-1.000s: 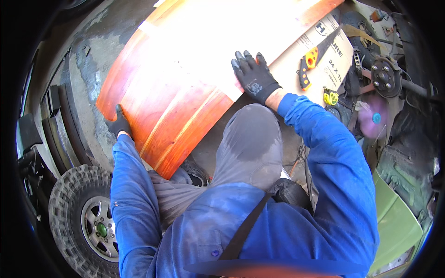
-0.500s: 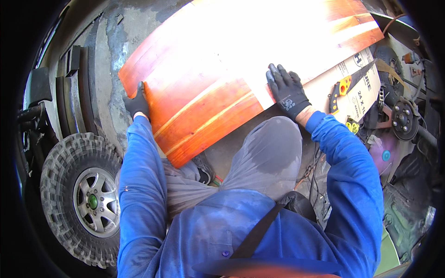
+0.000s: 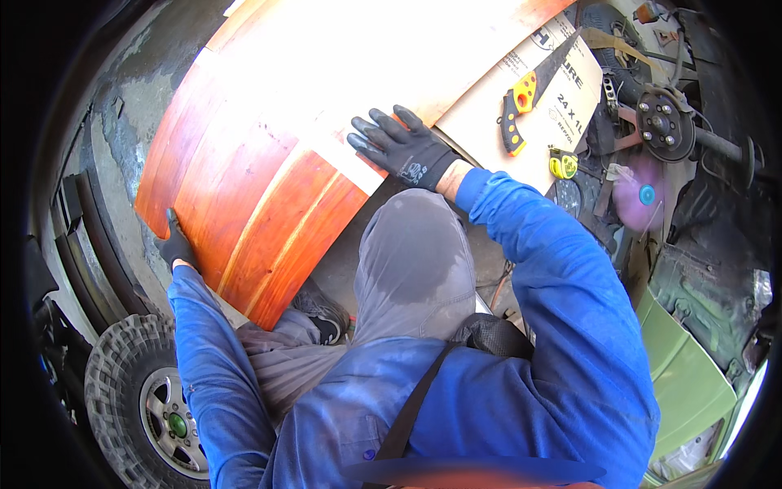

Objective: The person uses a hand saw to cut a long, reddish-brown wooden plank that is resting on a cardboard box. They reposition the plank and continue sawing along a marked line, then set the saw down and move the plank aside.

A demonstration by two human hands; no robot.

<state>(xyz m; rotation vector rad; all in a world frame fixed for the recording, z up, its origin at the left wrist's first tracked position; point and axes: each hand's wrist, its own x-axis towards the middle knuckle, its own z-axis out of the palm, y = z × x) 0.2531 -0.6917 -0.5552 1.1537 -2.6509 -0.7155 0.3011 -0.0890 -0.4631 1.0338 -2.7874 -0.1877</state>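
Head view: my gloved left hand (image 3: pixel 175 242) is clamped on the left edge of the reddish plywood sheet (image 3: pixel 269 163), which lies on the concrete floor (image 3: pixel 122 122) in front of my knees. My gloved right hand (image 3: pixel 401 147) rests flat on the sheet's near edge, fingers spread apart. Handsaw (image 3: pixel 529 85) and tape measure (image 3: pixel 564 163) sit on cardboard (image 3: pixel 505 122) just right; tyre (image 3: pixel 138 399) at lower left.

Stained concrete floor (image 3: pixel 134 122) carrying boards and tools

An orange-red wooden panel (image 3: pixel 269 163) lies on it; beside that a cardboard sheet (image 3: pixel 497 122) bears a yellow-handled handsaw (image 3: pixel 525 94); a yellow tape measure (image 3: pixel 562 163) sits at its edge; a knobbly tyre (image 3: pixel 134 399) stands lower left.
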